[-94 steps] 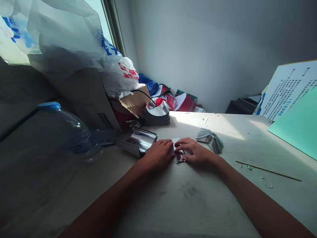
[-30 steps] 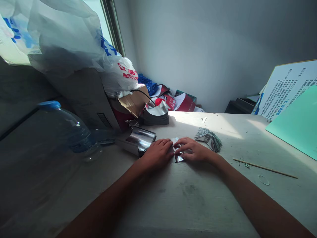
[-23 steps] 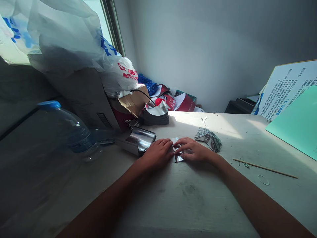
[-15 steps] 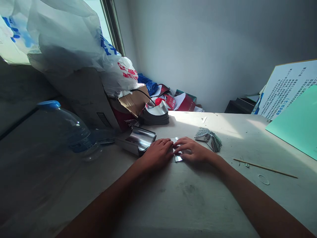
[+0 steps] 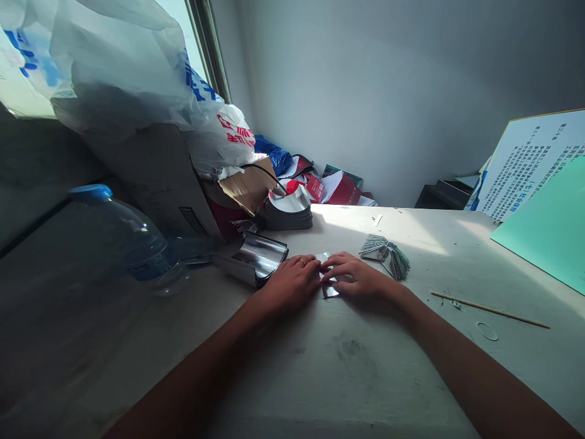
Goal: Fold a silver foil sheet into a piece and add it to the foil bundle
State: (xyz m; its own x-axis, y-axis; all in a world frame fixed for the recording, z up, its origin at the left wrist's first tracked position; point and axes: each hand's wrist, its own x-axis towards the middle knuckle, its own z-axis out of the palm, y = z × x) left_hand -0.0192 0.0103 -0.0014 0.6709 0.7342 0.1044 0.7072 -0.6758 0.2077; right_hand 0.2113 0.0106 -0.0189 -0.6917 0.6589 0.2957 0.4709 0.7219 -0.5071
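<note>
A small shiny silver sheet (image 5: 329, 291), looking like foil, lies on the table between my two hands. My left hand (image 5: 296, 279) rests over its left side, fingers together, a ring on one of them. From the right, the curved fingertips of my right hand (image 5: 351, 274) press on the same sheet. Just left of my left hand is a curved stack of silver sheets (image 5: 262, 253). Beyond my right wrist sits a fanned bundle of folded silver pieces (image 5: 388, 255), pinched in at its middle.
A thin wooden stick (image 5: 491, 310) and a white rubber band (image 5: 487, 331) lie on the right. At left stand a plastic bottle (image 5: 150, 256) and a box (image 5: 146, 177) under plastic bags (image 5: 119, 67). Another curved stack (image 5: 287, 213) is farther back. A green board (image 5: 548, 225) leans at right.
The silver sheet's near end has shifted very slightly to the right and catches the light differently. Both hands stay in nearly the same place.
</note>
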